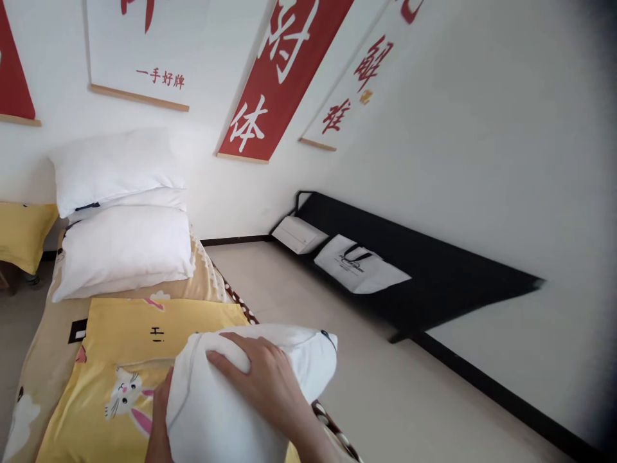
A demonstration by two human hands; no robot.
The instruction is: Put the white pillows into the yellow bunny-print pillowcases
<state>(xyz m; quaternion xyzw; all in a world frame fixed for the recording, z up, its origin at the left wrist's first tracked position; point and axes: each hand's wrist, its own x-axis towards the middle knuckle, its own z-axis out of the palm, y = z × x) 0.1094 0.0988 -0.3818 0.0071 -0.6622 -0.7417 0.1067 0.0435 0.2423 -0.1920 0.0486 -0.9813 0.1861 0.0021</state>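
Note:
A white pillow [212, 399], folded or bunched up, is between my two hands at the bottom of the view. My right hand [263, 373] grips it from above, with its fingers pressed into the fabric. My left hand [161, 418] is against the pillow's left side; most of its fingers are hidden behind it. Under and beyond the pillow, a yellow pillowcase [120, 341] with a rabbit print lies flat on the bed [36, 379].
White pillows [130, 247] are stacked at the bed's head. Another yellow pillow [24, 235] is at the far left. Along the right wall stands a black folding cot [385, 238] bearing a white bag [357, 263] and a white box [299, 235]. Banners [274, 83] hang above.

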